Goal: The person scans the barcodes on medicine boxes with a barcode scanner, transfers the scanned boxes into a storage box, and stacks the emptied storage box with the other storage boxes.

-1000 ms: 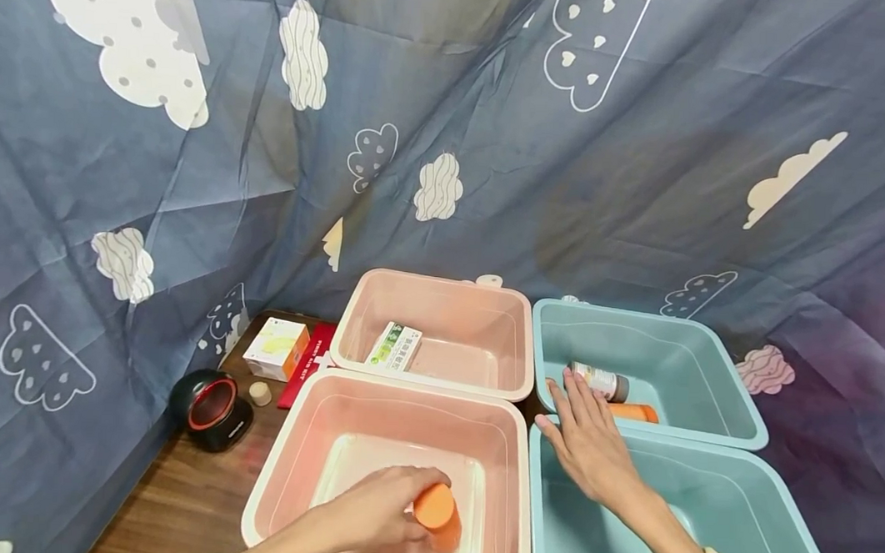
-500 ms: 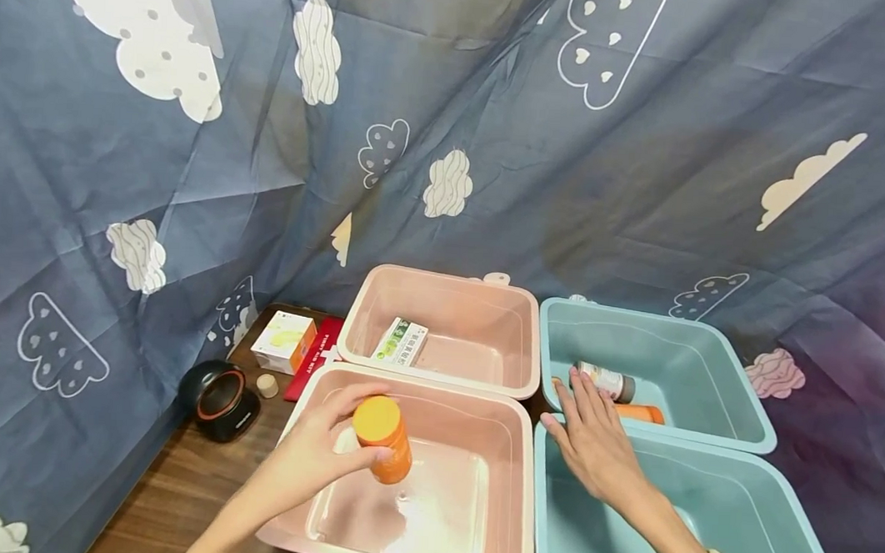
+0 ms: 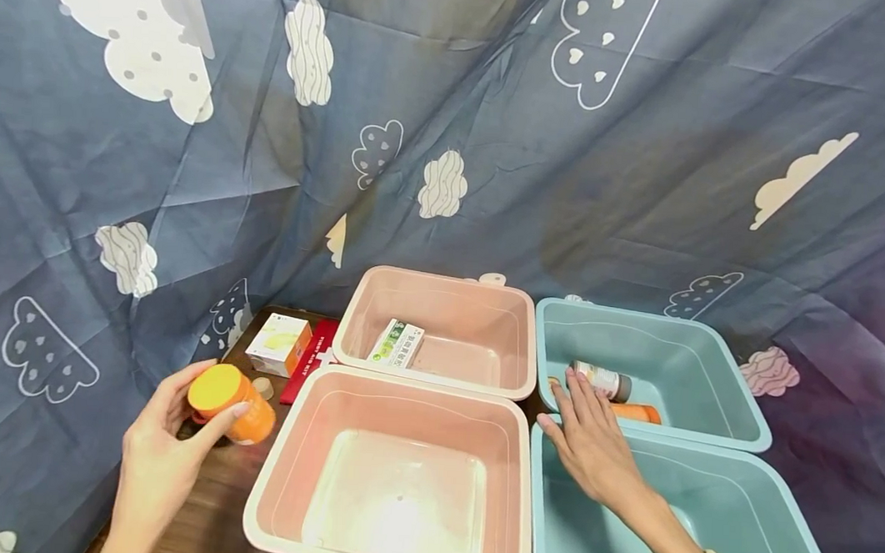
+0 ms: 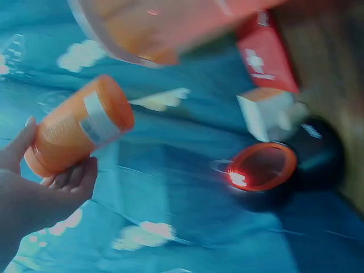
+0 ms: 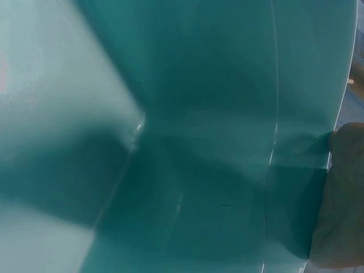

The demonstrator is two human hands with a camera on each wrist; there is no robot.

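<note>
At the left of the scene my left hand grips an orange plastic bottle with a round orange lid. It is tilted, above the wooden table. In the left wrist view thumb and fingers wrap one end of the bottle, and a pale label shows. My right hand lies with extended fingers across the adjoining rims of the two blue bins. In the back blue bin, by its fingertips, lie a bottle with a dark cap and an orange item.
Two pink bins stand mid-scene; the back one contains a white-green box. Left of them are a white-orange box, a red first aid kit and a small round beige piece. A black, red-ringed device sits near my left hand.
My left hand has lifted the orange bottle out of the front pink bin and carried it left, past the bin's rim, over the table. The right hand has stayed in place.
</note>
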